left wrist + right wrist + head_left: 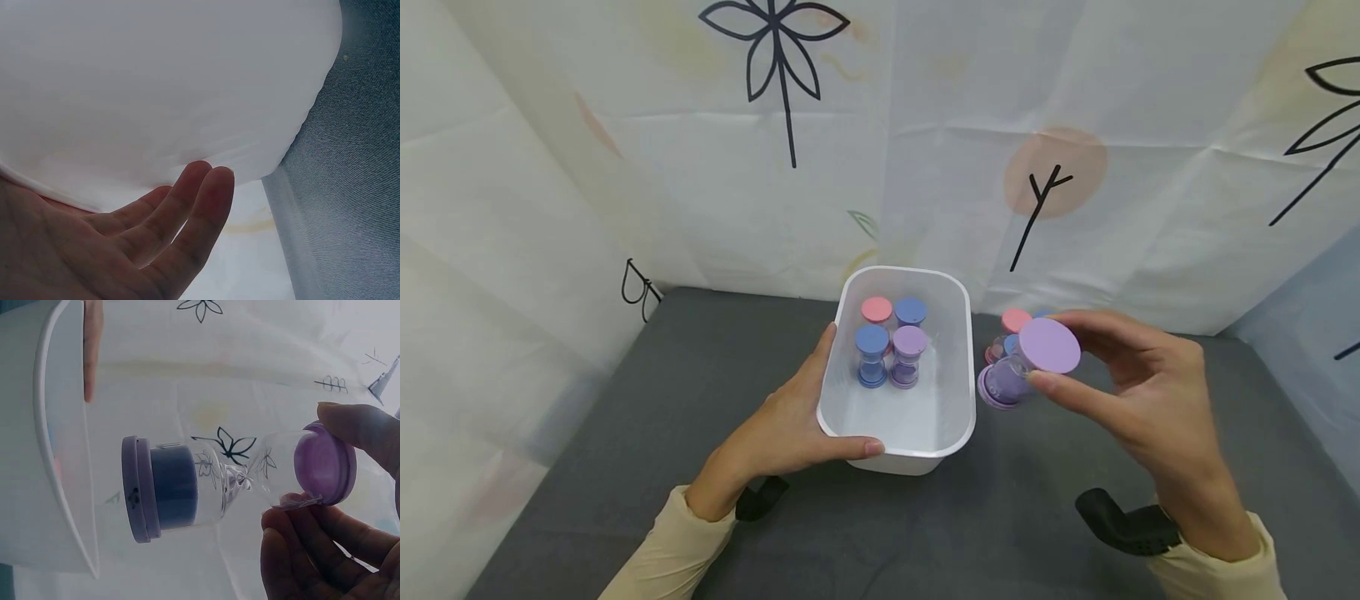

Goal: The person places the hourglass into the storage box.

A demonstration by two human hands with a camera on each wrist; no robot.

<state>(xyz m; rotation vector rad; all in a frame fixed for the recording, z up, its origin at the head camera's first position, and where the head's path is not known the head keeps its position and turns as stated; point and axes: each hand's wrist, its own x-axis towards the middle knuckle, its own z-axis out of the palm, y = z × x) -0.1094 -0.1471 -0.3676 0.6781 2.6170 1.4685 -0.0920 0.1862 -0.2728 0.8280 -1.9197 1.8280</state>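
Note:
A purple sand timer (1009,381) is tilted in the air just right of a white plastic bin (951,417). My right hand (1138,379) pinches it by one cap; in the right wrist view, purple sand (175,487) fills the far bulb. My left hand (793,412) grips the bin's near left corner, thumb along the front rim, fingers (209,209) against the outer wall. Inside the bin stand a pink timer (877,309), two blue timers, one behind (911,311) and one in front (872,354), and another purple timer (909,354).
Behind the raised timer, partly hidden, more timers stand on the dark grey table (700,375), one with a pink cap (1016,320) and others with blue caps. A patterned white cloth (940,183) hangs along the table's back and left edges.

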